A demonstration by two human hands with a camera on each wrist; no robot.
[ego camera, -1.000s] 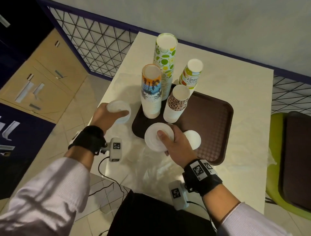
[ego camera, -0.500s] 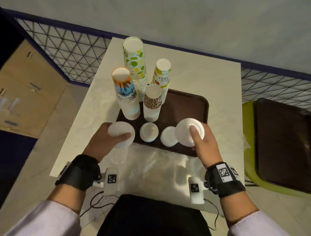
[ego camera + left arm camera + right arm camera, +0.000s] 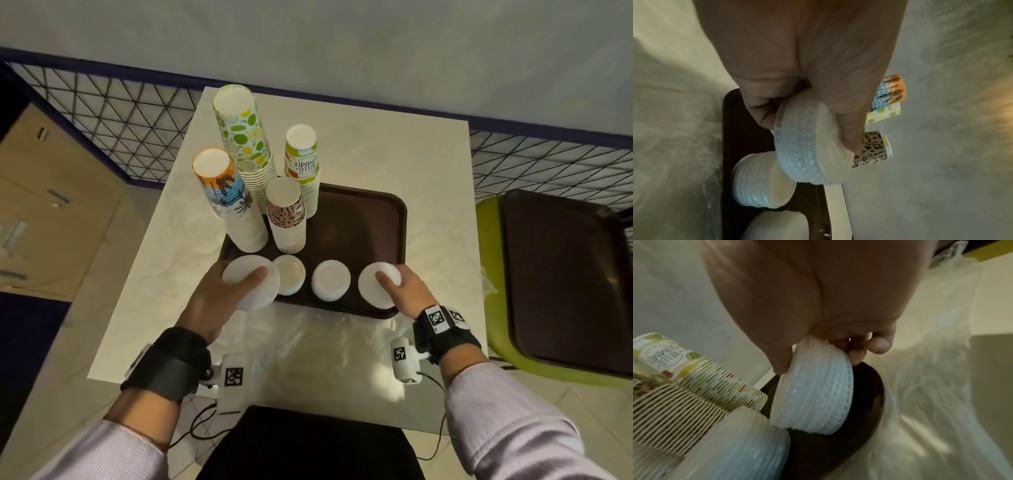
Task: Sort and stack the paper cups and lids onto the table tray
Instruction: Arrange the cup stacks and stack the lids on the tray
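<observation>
A brown tray (image 3: 363,219) lies on the white table (image 3: 431,164). Its left part carries several cup stacks: lime-print (image 3: 245,144), palm-print (image 3: 229,202), "Hello Summer" (image 3: 302,164) and leopard-print (image 3: 287,219). Two white lid stacks (image 3: 292,274) (image 3: 331,281) stand along the tray's near edge. My left hand (image 3: 248,284) grips another lid stack (image 3: 253,294) (image 3: 807,146) over the tray's near left corner. My right hand (image 3: 390,282) grips a lid stack (image 3: 373,291) (image 3: 818,399) at the near right corner. Whether either held stack touches the tray is unclear.
Crumpled clear plastic wrap (image 3: 308,342) lies on the table between the tray and me. A green chair (image 3: 489,274) carrying a dark brown tray (image 3: 565,281) stands close on the right. A wire mesh fence (image 3: 120,113) runs behind the table, and wooden cabinets (image 3: 51,205) are to the left.
My right hand carried its lid stack rightward and down to the tray's near right corner. My left hand brought its lid stack in from the table to the tray's near left corner.
</observation>
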